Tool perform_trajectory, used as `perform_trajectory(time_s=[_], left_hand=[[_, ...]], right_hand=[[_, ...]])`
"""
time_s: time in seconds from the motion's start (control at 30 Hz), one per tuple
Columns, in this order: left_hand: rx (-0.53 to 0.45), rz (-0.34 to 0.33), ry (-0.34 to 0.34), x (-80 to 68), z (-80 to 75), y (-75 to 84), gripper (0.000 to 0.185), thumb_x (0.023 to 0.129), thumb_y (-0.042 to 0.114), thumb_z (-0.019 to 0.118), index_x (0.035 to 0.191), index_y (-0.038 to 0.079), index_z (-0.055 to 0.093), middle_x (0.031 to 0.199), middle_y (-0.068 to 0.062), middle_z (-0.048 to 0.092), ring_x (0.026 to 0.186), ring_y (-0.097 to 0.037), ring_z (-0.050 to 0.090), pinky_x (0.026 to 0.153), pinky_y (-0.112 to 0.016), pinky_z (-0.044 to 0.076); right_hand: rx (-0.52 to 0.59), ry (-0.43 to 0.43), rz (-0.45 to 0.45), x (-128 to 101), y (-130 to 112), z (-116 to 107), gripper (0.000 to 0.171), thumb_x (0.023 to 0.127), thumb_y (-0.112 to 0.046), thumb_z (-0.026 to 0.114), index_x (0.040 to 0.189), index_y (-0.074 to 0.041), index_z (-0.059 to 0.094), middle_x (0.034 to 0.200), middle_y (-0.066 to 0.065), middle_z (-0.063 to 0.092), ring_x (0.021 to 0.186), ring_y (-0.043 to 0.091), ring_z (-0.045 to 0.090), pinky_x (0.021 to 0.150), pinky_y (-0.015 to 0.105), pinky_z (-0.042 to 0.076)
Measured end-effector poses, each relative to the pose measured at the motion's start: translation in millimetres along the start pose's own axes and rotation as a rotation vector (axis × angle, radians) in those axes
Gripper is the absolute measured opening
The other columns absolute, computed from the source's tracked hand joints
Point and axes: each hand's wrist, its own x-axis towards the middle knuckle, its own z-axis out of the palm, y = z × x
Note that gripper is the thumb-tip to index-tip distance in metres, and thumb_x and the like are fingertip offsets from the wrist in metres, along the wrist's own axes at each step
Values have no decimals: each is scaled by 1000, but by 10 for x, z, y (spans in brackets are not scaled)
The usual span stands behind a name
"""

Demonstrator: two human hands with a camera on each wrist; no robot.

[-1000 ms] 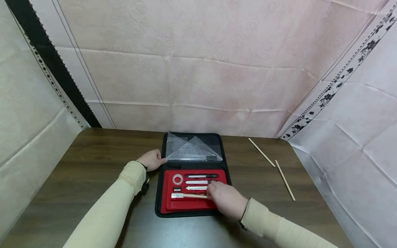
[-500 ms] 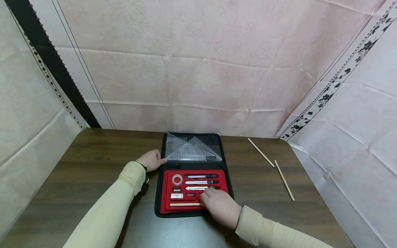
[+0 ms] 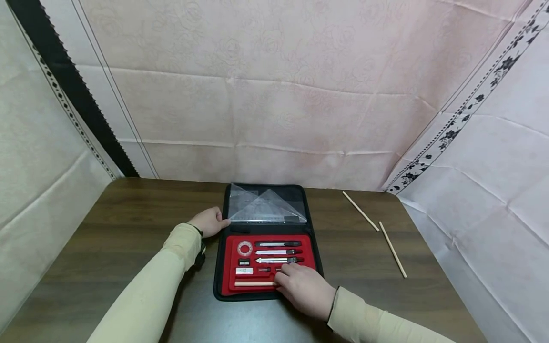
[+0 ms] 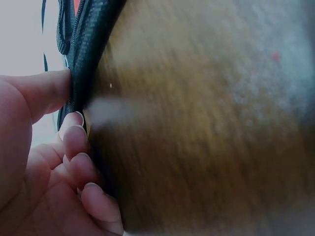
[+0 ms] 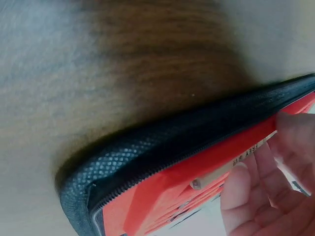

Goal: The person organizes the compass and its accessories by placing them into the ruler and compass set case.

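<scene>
Left hand [image 3: 208, 221] pinches the black zippered case's [image 3: 220, 267] left edge; right hand [image 3: 302, 287] fingers curl onto the thin wooden pencil [image 3: 255, 284] in its red tray [image 3: 309, 250].

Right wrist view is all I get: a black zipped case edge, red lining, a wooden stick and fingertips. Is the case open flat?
Observer: Yes, the case lies open on the table.
Operator: What else sits in the red tray?
Observer: Three pen-like tools in rows above the wooden pencil.
Operator: Where is the left hand?
Observer: The left hand holds the case's left edge, thumb and fingers on the zipper rim.
</scene>
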Motion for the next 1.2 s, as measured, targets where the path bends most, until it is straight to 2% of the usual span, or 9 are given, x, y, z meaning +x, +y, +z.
perform_trajectory(time_s=[0.2, 0.47, 0.83, 1.03, 1.2], left_hand=[[17, 0, -2, 16, -4, -4, 31, 95, 33, 61, 85, 6, 50, 71, -8, 50, 67, -23, 49, 59, -33, 38], [24, -1, 4, 28, 5, -16, 31, 95, 34, 61, 85, 6, 50, 72, -8, 50, 68, -23, 50, 59, -33, 38], [36, 12, -3, 16, -1, -4, 32, 96, 34, 60, 85, 6, 50, 72, -8, 50, 68, -23, 50, 61, -33, 39], [34, 7, -3, 16, 3, -1, 31, 96, 34, 60, 85, 6, 50, 72, -8, 51, 68, -23, 50, 60, -33, 39], [32, 0, 4, 16, 9, -11, 32, 95, 34, 61, 85, 6, 50, 71, -9, 51, 67, -24, 50, 59, -33, 38]], right_hand=[[-8, 14, 3, -36, 5, -27, 14, 90, -27, 71, 103, -23, 71, 90, -9, 60, 80, 6, 54, 75, 24, 49], [-65, 33, -37, -76, 15, -15, 18, 89, -21, 71, 107, -21, 73, 89, -8, 62, 81, 7, 56, 81, 29, 49], [-133, 14, -78, -115, 0, 34, 32, 83, -20, 77, 115, -19, 72, 93, -4, 66, 80, 9, 56, 77, 26, 49], [-110, 9, -35, -130, -17, 48, 36, 83, -23, 77, 118, -19, 70, 100, -4, 66, 88, 10, 59, 84, 30, 49], [-47, 26, -26, -131, 4, 61, 32, 87, -22, 74, 118, -19, 69, 101, -4, 64, 90, 9, 57, 84, 28, 50]])
